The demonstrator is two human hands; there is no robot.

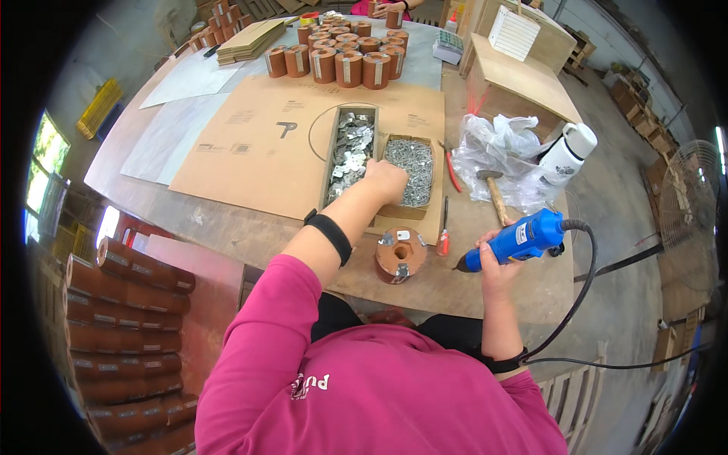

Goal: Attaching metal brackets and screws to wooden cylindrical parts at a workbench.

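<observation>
My left hand (pixel 388 180) reaches over the edge between a long box of flat metal pieces (pixel 351 152) and a smaller box of screws (pixel 409 163). Its fingers are curled, and their tips are hidden under the hand. In my right hand (pixel 497 269) is a blue electric screwdriver (pixel 523 236), its dark tip pointing left and its cord running down behind. Between my arms, a round brown block (pixel 400 256) with a centre hole stands upright on the table near me. Metal clips sit on its top rim.
A red-handled screwdriver (pixel 443 241), red-handled pliers (pixel 453 171) and a hammer (pixel 495 193) lie to the right, beside plastic bags (pixel 493 148) and a white bottle (pixel 570 152). Several brown rolls (pixel 349 67) stand at the back; more (pixel 136 334) are stacked lower left. Across the table is another person's hand (pixel 389 6).
</observation>
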